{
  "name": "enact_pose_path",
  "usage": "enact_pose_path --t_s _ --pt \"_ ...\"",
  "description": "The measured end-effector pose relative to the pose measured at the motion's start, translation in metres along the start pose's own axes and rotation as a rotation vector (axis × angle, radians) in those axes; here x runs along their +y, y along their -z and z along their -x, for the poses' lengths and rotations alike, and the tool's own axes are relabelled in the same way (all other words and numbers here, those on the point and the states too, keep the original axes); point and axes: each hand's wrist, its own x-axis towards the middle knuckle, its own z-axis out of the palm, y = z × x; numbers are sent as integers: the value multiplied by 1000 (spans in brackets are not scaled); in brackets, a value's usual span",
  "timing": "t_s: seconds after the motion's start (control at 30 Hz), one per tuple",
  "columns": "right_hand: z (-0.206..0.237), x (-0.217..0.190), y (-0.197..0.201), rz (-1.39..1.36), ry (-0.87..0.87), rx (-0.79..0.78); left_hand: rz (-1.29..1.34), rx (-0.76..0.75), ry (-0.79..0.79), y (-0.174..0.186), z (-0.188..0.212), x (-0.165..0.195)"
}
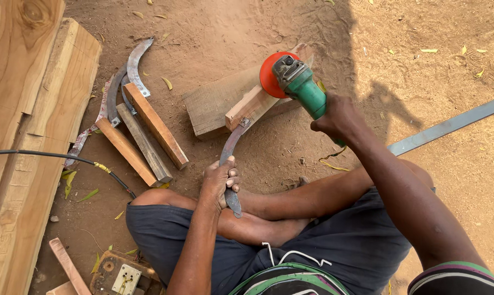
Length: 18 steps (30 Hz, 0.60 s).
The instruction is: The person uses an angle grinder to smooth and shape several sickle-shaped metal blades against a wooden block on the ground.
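Wood: sickle handle (pixel 256 104) braced on block (pixel 214 104).
Left hand (pixel 219 180): clamped around blade (pixel 229 158).
Right hand (pixel 337 117): gripping green grinder (pixel 297 82).
Technique: light, even disc pressure seems wise.

The person sits cross-legged (knees spread wide). The left hand (pixel 219 180) reaches forward between the knees, fingers curled shut in a grip, forearm straight. The right hand (pixel 337 117), beyond the right knee, is fisted around a handle, arm extended forward, wrist bent slightly.
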Motion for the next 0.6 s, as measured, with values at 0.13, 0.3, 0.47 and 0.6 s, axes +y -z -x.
enact_pose_path --t_s 0.13,0.3,0.47,0.6 --pt "-22 24 5 -39 -94 -2 -49 18 33 7 -3 3" --pt "-51 46 11 -92 -146 24 -3 -23 82 18 -12 5" --pt "-82 49 13 -157 -229 23 18 -40 84 27 -14 7" --pt "-98 49 8 -336 -246 12 113 -13 92 37 -9 7"
